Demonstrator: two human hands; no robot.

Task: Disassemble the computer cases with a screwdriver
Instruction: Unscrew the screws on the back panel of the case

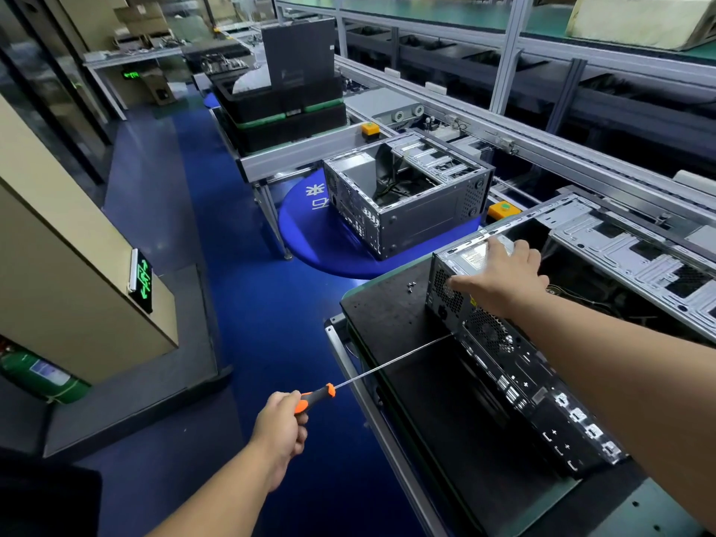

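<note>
An open computer case (pixel 515 366) lies on its side on a black work pallet (pixel 391 315), its rear panel facing me. My left hand (pixel 281 424) grips the orange-and-black handle of a long screwdriver (pixel 387 364). The thin shaft reaches to the case's rear panel, just below a round fan grille. My right hand (pixel 503 281) rests on the power supply (pixel 470 257) at the case's upper rear corner, thumb down over the back face and fingers laid on top. A few loose screws (pixel 412 286) lie on the pallet beside the case.
A second open case (pixel 407 191) stands on a blue round platform (pixel 321 242) further ahead. Stacked black trays (pixel 286 110) sit on a conveyor section behind it. A conveyor line with aluminium rails (pixel 542 145) runs along the right. Blue floor lies to the left.
</note>
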